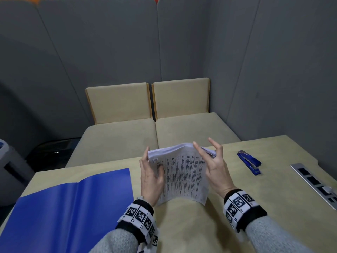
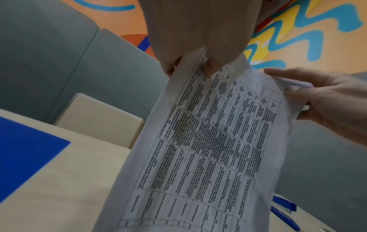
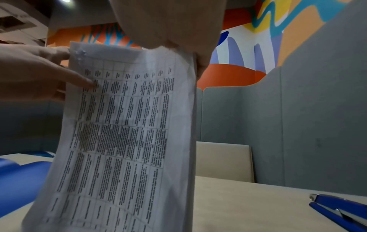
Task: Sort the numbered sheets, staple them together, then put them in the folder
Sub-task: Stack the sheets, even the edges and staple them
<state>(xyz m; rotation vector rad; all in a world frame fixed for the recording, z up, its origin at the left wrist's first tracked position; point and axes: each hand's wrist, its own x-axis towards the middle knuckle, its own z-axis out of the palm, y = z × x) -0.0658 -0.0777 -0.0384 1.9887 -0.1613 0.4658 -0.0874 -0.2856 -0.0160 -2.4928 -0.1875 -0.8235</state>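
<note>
A stack of printed sheets (image 1: 182, 172) with table-like text is held tilted above the beige table (image 1: 255, 189), between both hands. My left hand (image 1: 153, 167) grips its left edge, thumb on the printed face and fingers behind. My right hand (image 1: 206, 152) pinches the upper right edge, with the index finger raised straight. The stack's upper left corner looks crinkled. An open blue folder (image 1: 73, 207) lies flat to the left. A blue stapler (image 1: 249, 162) lies to the right. The wrist views show the sheets (image 2: 208, 149) (image 3: 123, 133) close up; their back side is hidden.
A metal socket panel (image 1: 313, 181) is set into the table at the far right. Two beige cushioned seats (image 1: 155, 136) stand beyond the far edge, ringed by grey partition walls (image 1: 109, 52). A dark bin (image 1: 52, 152) sits on the floor at left.
</note>
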